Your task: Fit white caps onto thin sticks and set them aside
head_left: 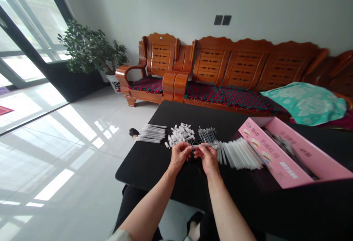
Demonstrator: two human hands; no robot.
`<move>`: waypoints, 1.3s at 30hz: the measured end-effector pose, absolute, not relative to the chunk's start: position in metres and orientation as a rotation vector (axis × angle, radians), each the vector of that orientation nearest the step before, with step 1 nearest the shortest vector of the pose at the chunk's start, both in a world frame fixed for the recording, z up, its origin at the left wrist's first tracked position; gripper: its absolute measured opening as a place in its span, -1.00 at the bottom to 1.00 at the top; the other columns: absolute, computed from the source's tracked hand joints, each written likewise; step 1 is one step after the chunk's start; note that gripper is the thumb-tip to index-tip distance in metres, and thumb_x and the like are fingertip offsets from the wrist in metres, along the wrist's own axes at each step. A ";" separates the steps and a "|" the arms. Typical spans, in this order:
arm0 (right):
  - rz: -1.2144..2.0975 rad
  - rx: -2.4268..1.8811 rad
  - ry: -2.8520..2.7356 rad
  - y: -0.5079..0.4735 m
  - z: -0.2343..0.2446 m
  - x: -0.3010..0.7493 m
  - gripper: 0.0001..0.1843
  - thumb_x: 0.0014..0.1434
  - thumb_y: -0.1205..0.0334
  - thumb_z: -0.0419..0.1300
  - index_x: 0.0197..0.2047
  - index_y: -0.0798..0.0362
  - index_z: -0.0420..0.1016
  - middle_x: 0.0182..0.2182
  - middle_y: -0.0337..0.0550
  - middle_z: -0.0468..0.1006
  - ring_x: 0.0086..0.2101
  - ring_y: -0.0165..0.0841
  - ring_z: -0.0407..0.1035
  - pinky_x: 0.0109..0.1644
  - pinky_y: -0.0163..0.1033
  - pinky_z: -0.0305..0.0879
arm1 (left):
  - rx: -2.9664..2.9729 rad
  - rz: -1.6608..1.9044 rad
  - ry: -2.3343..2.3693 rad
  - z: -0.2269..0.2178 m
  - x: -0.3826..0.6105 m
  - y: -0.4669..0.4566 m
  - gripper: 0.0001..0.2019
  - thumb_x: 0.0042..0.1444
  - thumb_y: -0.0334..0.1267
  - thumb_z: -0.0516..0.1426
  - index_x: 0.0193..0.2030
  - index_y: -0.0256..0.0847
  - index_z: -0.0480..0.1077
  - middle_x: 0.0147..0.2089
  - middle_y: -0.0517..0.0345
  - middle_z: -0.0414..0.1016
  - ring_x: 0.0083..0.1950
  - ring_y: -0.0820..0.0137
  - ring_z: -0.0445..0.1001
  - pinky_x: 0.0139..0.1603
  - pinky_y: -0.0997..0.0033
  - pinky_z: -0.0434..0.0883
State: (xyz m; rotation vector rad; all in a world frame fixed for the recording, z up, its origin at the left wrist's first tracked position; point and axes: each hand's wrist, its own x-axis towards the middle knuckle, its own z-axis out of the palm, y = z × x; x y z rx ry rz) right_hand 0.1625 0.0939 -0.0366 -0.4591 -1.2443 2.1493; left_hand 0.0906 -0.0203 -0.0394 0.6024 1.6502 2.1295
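Between both hands, above the black table, is a slim pen barrel [205,145] lying nearly level. My right hand [209,157] pinches it along its length. At its left end, the fingertips of my left hand [179,155] are pressed together; whether they also grip a small part is hidden. Small black pieces [194,142] lie just behind the fingers. Beyond my left hand is a heap of white pen caps [182,133]. Thin pen refills [208,134] lie behind my right hand, and clear empty pen barrels [239,153] spread out to its right.
Several capped pens [151,133] lie in a row at the left of the black table [143,165]. A pink open box [275,156] stands on the right. Behind the table are a wooden sofa [237,64] with a turquoise cloth [306,101] and a potted plant [93,50].
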 end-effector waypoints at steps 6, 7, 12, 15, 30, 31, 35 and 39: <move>2.151 -0.460 -1.249 0.093 -0.035 0.163 -0.68 -0.03 0.18 0.43 -0.27 0.13 0.45 -0.49 -0.10 0.65 -0.58 -0.34 0.51 -0.57 -0.33 0.45 | 0.588 2.166 1.622 -0.040 0.089 -0.020 -0.62 0.05 0.03 0.26 -0.24 -0.31 0.47 -0.55 0.21 0.44 -0.66 0.56 0.30 -0.70 0.61 0.21; 2.152 -0.461 -1.251 0.093 -0.035 0.163 -0.68 -0.03 0.18 0.43 -0.27 0.13 0.45 -0.49 -0.09 0.65 -0.58 -0.34 0.51 -0.57 -0.33 0.45 | 0.592 2.134 1.677 -0.042 0.089 -0.021 -0.62 0.10 0.04 0.22 -0.32 -0.32 0.46 -0.61 0.23 0.40 -0.69 0.58 0.25 -0.72 0.63 0.15; 2.155 -0.460 -1.245 0.092 -0.035 0.163 -0.67 -0.05 0.18 0.44 -0.28 0.12 0.45 -0.49 -0.11 0.65 -0.58 -0.32 0.52 -0.58 -0.32 0.46 | 0.610 2.123 1.686 -0.043 0.089 -0.021 -0.65 0.06 0.01 0.25 -0.37 -0.32 0.45 -0.64 0.25 0.36 -0.69 0.59 0.24 -0.71 0.64 0.16; 2.151 -0.458 -1.243 0.092 -0.035 0.163 -0.67 -0.05 0.17 0.44 -0.27 0.12 0.46 -0.49 -0.12 0.65 -0.59 -0.33 0.51 -0.58 -0.33 0.46 | 0.601 2.216 1.561 -0.040 0.089 -0.020 -0.59 -0.05 -0.02 0.33 -0.17 -0.29 0.46 -0.45 0.18 0.49 -0.57 0.51 0.39 -0.63 0.58 0.33; 2.148 -0.470 -1.233 0.093 -0.036 0.162 -0.65 -0.07 0.13 0.45 -0.29 0.11 0.47 -0.50 -0.14 0.64 -0.59 -0.34 0.51 -0.58 -0.33 0.46 | 0.586 2.167 1.655 -0.039 0.092 -0.020 -0.60 0.03 0.06 0.26 -0.26 -0.30 0.46 -0.55 0.21 0.45 -0.65 0.55 0.32 -0.69 0.61 0.24; 2.146 -0.472 -1.234 0.093 -0.036 0.163 -0.65 -0.07 0.13 0.45 -0.29 0.11 0.47 -0.49 -0.13 0.65 -0.58 -0.34 0.51 -0.58 -0.33 0.46 | 0.598 2.130 1.694 -0.040 0.092 -0.021 -0.60 0.09 0.08 0.20 -0.31 -0.31 0.45 -0.61 0.23 0.40 -0.69 0.57 0.27 -0.72 0.62 0.18; 2.146 -0.470 -1.230 0.093 -0.036 0.163 -0.66 -0.06 0.15 0.45 -0.29 0.12 0.46 -0.50 -0.13 0.64 -0.58 -0.36 0.51 -0.58 -0.34 0.45 | 0.646 2.035 1.754 -0.043 0.092 -0.022 -0.58 0.13 0.08 0.17 -0.44 -0.31 0.42 -0.70 0.26 0.32 -0.75 0.62 0.17 -0.75 0.64 0.06; 2.146 -0.470 -1.225 0.092 -0.036 0.163 -0.65 -0.07 0.15 0.45 -0.28 0.13 0.47 -0.51 -0.13 0.64 -0.59 -0.35 0.50 -0.58 -0.34 0.45 | 0.629 2.124 1.683 -0.042 0.092 -0.020 -0.62 0.00 0.02 0.29 -0.31 -0.31 0.44 -0.58 0.23 0.41 -0.66 0.55 0.31 -0.69 0.62 0.24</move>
